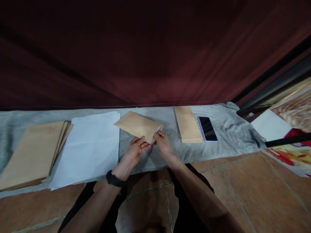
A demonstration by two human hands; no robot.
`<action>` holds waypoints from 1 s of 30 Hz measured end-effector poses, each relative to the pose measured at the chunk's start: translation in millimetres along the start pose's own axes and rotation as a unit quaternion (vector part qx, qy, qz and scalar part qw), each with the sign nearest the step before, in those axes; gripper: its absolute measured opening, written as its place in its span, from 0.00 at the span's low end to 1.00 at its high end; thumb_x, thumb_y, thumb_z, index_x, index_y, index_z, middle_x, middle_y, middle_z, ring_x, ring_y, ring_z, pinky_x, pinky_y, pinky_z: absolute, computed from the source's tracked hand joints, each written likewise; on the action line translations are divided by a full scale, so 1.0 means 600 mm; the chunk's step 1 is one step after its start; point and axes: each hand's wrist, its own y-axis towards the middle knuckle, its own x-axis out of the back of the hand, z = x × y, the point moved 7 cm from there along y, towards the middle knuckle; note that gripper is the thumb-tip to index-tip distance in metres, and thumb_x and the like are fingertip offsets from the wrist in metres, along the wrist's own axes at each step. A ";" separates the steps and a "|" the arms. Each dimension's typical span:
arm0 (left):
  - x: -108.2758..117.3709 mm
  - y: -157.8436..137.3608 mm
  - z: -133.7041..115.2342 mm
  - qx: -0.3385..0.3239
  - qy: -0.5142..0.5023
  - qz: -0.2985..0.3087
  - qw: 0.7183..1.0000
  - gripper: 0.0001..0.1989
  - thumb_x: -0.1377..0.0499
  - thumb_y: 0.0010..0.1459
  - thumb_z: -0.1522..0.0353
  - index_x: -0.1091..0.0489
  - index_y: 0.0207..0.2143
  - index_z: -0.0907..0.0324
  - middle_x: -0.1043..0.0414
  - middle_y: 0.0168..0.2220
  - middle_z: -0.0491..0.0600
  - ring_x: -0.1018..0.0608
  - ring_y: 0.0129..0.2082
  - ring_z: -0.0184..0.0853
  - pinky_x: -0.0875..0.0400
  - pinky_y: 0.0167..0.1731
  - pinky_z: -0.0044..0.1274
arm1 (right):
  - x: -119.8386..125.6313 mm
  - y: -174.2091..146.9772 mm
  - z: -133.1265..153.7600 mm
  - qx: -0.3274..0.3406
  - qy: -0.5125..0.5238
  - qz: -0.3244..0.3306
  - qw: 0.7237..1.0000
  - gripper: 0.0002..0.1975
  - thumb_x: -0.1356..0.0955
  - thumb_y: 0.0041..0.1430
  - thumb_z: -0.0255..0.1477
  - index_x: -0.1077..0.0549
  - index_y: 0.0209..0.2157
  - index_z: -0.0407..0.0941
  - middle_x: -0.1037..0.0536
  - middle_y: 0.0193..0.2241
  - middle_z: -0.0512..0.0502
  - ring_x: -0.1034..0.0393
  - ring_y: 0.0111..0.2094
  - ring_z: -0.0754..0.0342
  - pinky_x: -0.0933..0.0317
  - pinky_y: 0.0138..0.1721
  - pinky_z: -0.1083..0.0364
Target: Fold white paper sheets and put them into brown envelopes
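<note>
A brown envelope is held above the grey cloth, tilted with its open end toward me. My left hand grips its near edge from below. My right hand pinches the near right corner, where a bit of white paper shows at the envelope's mouth. A black band sits on my left wrist.
A stack of brown envelopes lies at the far left, with a stack of white sheets beside it. To the right lie a folded brown envelope and a black phone. A dark red curtain hangs behind; tiled floor lies in front.
</note>
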 end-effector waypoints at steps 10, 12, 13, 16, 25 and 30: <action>0.031 0.014 -0.012 0.073 0.163 0.100 0.979 0.13 0.32 0.55 0.71 0.30 0.41 0.62 0.19 0.30 0.52 0.16 0.26 0.38 0.24 0.27 0.24 | 0.112 -0.005 0.045 0.101 -0.140 -0.051 0.984 0.12 0.34 0.60 0.39 0.23 0.36 0.47 0.21 0.31 0.49 0.26 0.32 0.53 0.31 0.35 0.55; 0.038 0.012 -0.012 0.086 0.203 0.123 0.968 0.15 0.31 0.53 0.68 0.30 0.41 0.62 0.20 0.28 0.51 0.18 0.25 0.35 0.26 0.26 0.22 | 0.118 -0.013 0.057 0.156 -0.217 -0.050 0.962 0.12 0.34 0.62 0.36 0.22 0.41 0.47 0.20 0.39 0.46 0.25 0.37 0.52 0.29 0.42 0.53; 0.040 0.011 -0.012 0.095 0.226 0.138 0.960 0.17 0.31 0.52 0.66 0.30 0.41 0.63 0.21 0.27 0.50 0.19 0.23 0.34 0.27 0.25 0.22 | 0.114 -0.018 0.060 0.177 -0.250 -0.034 0.951 0.12 0.34 0.63 0.34 0.22 0.44 0.47 0.21 0.42 0.45 0.24 0.39 0.52 0.29 0.44 0.52; 0.048 0.009 -0.013 0.122 0.287 0.186 0.932 0.20 0.30 0.48 0.62 0.30 0.40 0.63 0.22 0.24 0.49 0.22 0.20 0.32 0.32 0.22 0.20 | 0.083 -0.032 0.056 0.220 -0.325 0.077 0.916 0.17 0.32 0.64 0.32 0.24 0.54 0.50 0.23 0.51 0.44 0.24 0.47 0.51 0.29 0.52 0.50; 0.081 0.015 -0.049 -0.010 0.536 0.034 0.843 0.12 0.41 0.60 0.60 0.33 0.39 0.59 0.25 0.24 0.47 0.21 0.23 0.37 0.30 0.25 0.25 | 0.030 -0.056 0.045 0.274 -0.528 0.179 0.784 0.31 0.26 0.61 0.30 0.33 0.65 0.49 0.37 0.69 0.38 0.38 0.66 0.40 0.39 0.64 0.39; 0.057 -0.023 -0.077 -0.216 0.714 -0.081 0.661 0.31 0.37 0.61 0.59 0.39 0.63 0.60 0.24 0.55 0.61 0.20 0.52 0.50 0.25 0.47 0.36 | 0.015 -0.063 0.052 0.305 -0.541 0.191 0.760 0.30 0.28 0.64 0.29 0.33 0.65 0.46 0.36 0.68 0.37 0.39 0.67 0.41 0.41 0.66 0.40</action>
